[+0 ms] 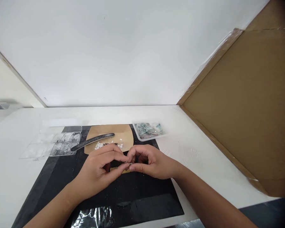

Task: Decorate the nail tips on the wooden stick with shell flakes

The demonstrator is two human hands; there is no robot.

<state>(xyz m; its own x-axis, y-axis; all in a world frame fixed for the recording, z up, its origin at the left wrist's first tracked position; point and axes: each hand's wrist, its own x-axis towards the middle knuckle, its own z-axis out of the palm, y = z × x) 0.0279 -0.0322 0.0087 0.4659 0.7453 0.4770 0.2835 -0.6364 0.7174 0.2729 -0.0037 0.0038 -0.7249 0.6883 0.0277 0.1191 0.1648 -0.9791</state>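
Note:
Over the black mat [142, 193], my left hand [102, 166] and my right hand [152, 161] meet fingertip to fingertip. Both pinch a tiny dark piece [128, 163] between thumb and forefinger; its kind is too small to make out. Just behind the hands lies a tan sheet [123, 133] with small white flakes [99, 145] and some dark bits on it. A dark curved nail file [92, 141] rests across the sheet's left part. Below the fingertips a yellowish strip [125, 171] shows, mostly hidden by my hands.
A clear compartment box [64, 144] with an open lid holds small bags at the left. At the back right stands a white tray [142, 139] with small greenish packets. Small clear dots [194, 153] lie on the white table [211, 164]. A cardboard panel [239, 104] borders the right side.

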